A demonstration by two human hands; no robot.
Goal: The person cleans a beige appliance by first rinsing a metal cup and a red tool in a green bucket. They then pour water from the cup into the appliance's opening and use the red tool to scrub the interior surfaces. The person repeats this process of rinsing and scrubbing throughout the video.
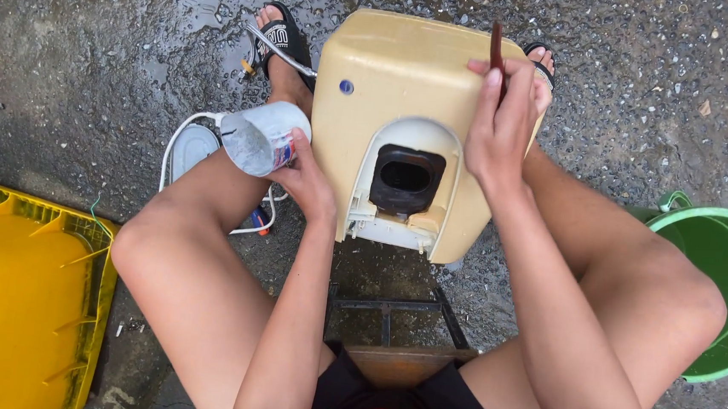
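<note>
Cream plastic appliance housing is stood on wet gravelly concrete at upper centre of frame, between the person's feet, with its dark rectangular opening facing the camera.

Left hand is wrapped around a white plastic cup, tipped mouth-down toward the lower left, just beside the housing's left edge. Right hand is clenched on a thin dark reddish tool, held upright against the housing's upper right; whether it is a brush or a blade cannot be told.

Risks, as judged:
- The housing is steadied by neither hand; it could be pushed over by tool pressure near its top.
- Contents of the tipped cup could be spilled onto the leg or the white cable looped left of centre.
- Footing could be lost in black sandals on the wet ground.

Surroundings: yellow plastic crate at lower left, green bucket at right edge, metal stool frame at lower centre, bent metal rod by the left foot. Movement on both sides is hemmed in by the knees and the bucket.
</note>
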